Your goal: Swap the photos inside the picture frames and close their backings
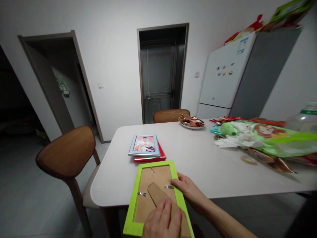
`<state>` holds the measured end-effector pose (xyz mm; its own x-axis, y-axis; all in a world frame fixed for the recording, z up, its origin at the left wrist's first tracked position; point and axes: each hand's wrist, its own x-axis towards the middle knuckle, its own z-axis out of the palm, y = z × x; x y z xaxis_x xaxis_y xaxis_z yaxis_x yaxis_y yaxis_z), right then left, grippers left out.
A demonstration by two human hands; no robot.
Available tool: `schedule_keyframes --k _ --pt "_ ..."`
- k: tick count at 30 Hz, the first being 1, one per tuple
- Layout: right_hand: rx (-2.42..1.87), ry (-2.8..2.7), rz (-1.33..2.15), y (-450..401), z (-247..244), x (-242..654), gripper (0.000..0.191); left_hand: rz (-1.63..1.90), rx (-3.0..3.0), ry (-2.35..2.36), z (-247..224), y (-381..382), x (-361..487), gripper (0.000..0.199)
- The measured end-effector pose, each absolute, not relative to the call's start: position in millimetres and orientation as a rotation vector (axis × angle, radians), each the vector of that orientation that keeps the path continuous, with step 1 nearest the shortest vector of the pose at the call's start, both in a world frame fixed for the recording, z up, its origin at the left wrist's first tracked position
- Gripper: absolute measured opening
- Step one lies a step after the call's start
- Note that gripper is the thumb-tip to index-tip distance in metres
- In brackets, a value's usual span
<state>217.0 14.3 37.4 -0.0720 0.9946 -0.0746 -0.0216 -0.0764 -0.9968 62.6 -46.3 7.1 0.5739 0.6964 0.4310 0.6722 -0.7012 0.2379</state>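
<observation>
A green picture frame (131,211) is held back side up at the near edge of the table. Its brown backing shows metal clips and a slanted stand leg (158,195). Bent fingers of my left hand (163,219) press together over the lower part of that leg; the thumb is hidden. On the frame's right edge, my right hand (188,190) grips with its thumb on the back. Just beyond the frame, a light blue framed photo (145,144) lies face up on a red frame (162,157).
The white table (193,165) bears a plate (192,126) of wrapped items, a green bag (279,138), crumpled tissues (239,142), a tape roll (249,160) and a clear jar (303,119). Wooden chairs (66,152) stand left and behind. A fridge (220,72) is at the back right.
</observation>
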Motion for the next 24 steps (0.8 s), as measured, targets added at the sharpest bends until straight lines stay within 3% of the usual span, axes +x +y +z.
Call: schedule_keyframes --k 5,10,16,19,24 --pt "-1.674 -1.583 0.711 48.4 12.3 227.0 0.034 0.526 2.778 1.133 14.8 -26.5 65.5 0.041" --pt "-1.841 -1.808 0.301 56.6 10.7 231.0 0.036 0.417 2.691 1.214 16.5 -20.8 91.4 0.042" --pt "-1.778 -2.012 0.183 54.9 8.9 233.5 0.044 0.421 2.540 1.179 21.2 -19.3 80.4 0.055" --pt "-1.726 -2.065 0.189 53.2 7.3 233.7 0.036 0.506 2.449 1.297 23.8 -16.8 47.9 0.059" --pt "-1.725 -2.059 0.141 55.0 8.8 229.1 0.028 0.602 2.350 1.325 16.6 -10.7 13.3 0.038"
